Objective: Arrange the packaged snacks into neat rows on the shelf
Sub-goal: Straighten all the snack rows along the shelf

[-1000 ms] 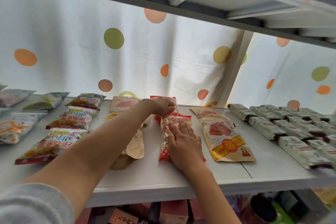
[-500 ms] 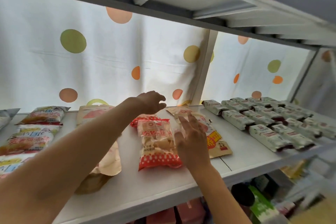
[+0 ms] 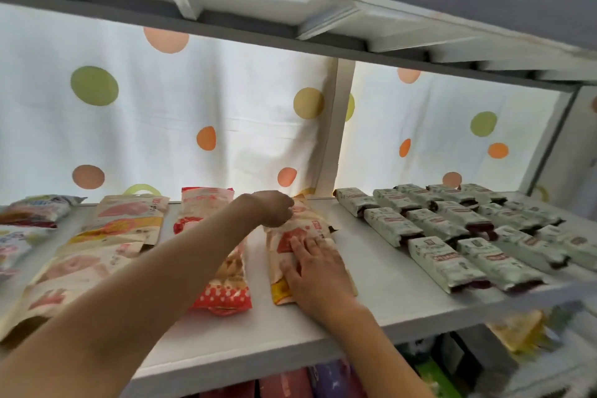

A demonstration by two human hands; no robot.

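White shelf boards are carrying everything you are sorting, with green-wrapped bars already lying in tidy rows at the right. Beside them, the tan pouch is lying flat near the middle, its long axis running front to back and leaning slightly left at the far end. Your right hand is pressing flat on its near half, fingers spread; your left hand is curling over its far end, seemingly pinching it. Keep your palm down and be swinging the far end until the pouch is paralleling the red polka-dot bag just beside it.
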